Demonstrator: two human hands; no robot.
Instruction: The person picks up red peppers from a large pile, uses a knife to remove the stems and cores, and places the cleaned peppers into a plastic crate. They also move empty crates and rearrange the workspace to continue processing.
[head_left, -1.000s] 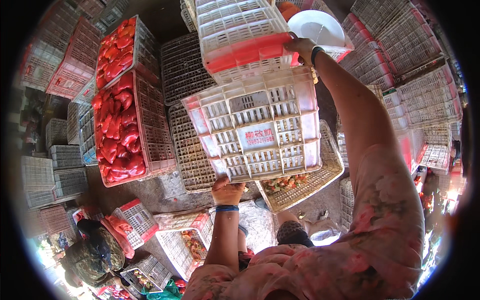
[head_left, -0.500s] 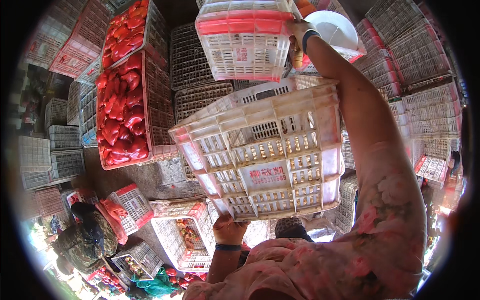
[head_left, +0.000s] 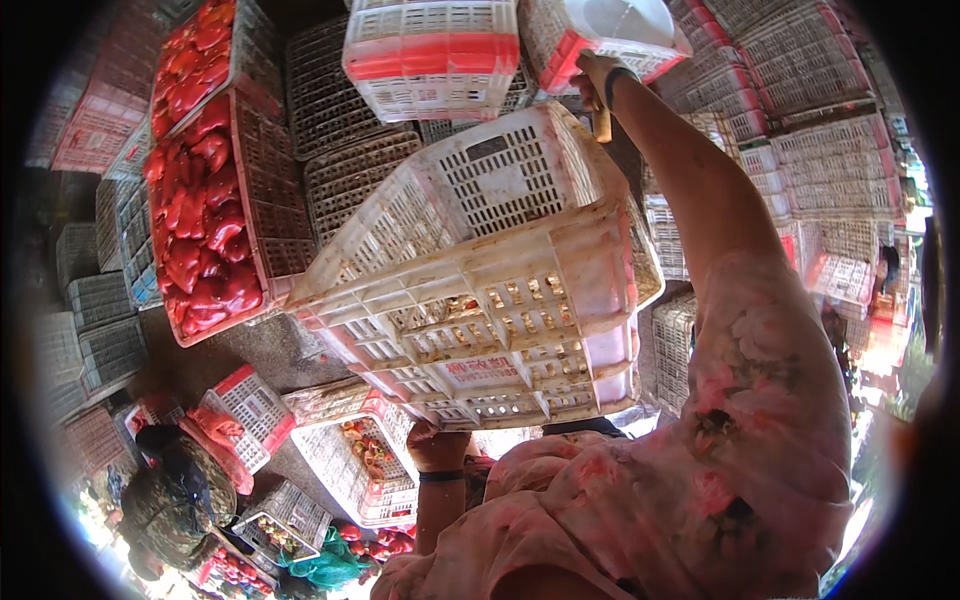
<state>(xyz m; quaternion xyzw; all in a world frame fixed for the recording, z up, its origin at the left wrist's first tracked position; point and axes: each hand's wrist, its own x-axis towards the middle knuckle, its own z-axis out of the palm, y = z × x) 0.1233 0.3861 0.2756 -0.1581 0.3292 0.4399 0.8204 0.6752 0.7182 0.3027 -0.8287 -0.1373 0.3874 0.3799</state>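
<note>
A large, worn white plastic crate (head_left: 440, 330) is tilted in front of my chest. My left hand (head_left: 437, 447) is closed on its lower edge. Pale and reddish bits show through the slots. Farther out, my right hand (head_left: 597, 78) is closed around a short wooden handle (head_left: 602, 124); the rest of that tool is hidden. The right hand is beside a red-and-white crate (head_left: 655, 60) that has a white basin (head_left: 622, 18) on top. Left of it stands a white crate with a red band (head_left: 432, 58).
Crates full of red peppers (head_left: 200, 225) stand at the left. Stacked crates (head_left: 815, 125) rise at the right. A person in camouflage clothing (head_left: 180, 495) bends at lower left, near a crate with scraps (head_left: 365, 450) and a green net bag (head_left: 330, 565).
The tilted crate has swung lower and to the left, showing more of its inside. My right hand has come away from the red-banded crate, still with the wooden handle. The view has shifted.
</note>
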